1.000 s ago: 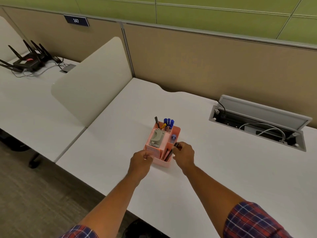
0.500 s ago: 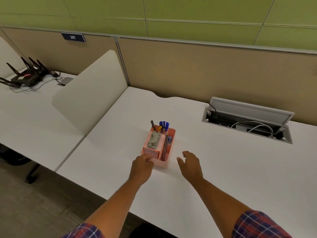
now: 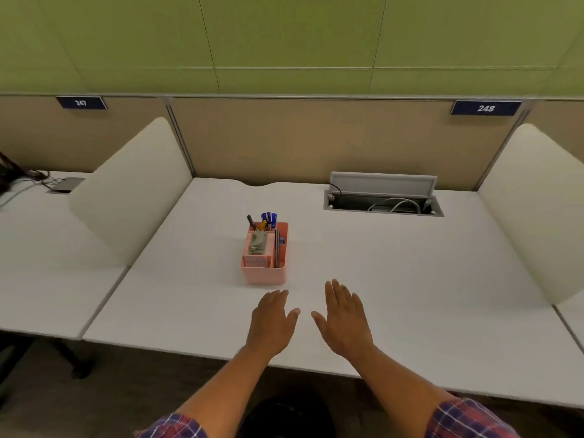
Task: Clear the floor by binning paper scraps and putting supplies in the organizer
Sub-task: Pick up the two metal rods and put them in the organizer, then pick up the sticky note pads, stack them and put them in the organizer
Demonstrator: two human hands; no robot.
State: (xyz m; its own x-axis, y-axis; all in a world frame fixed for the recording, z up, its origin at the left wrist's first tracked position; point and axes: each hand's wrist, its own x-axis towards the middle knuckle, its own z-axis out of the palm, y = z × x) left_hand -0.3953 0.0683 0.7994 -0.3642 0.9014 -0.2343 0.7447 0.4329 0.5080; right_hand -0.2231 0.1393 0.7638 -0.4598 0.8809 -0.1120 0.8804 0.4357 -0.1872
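Pink plastic organizer (image 3: 264,273), boxy, mesh-fronted compartment; blue-capped pens (image 3: 269,217) upright at its rear. Nearer than it: left hand (image 3: 272,324), right hand (image 3: 344,320), fingers spread, empty, over smooth white counter (image 3: 410,279). Inner contents indistinct.

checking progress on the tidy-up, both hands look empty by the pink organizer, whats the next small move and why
Probably look down at the floor for leftovers. The left hand and right hand are open and empty, apart from the pink organizer, which already holds pens; the desk shows no loose supplies.
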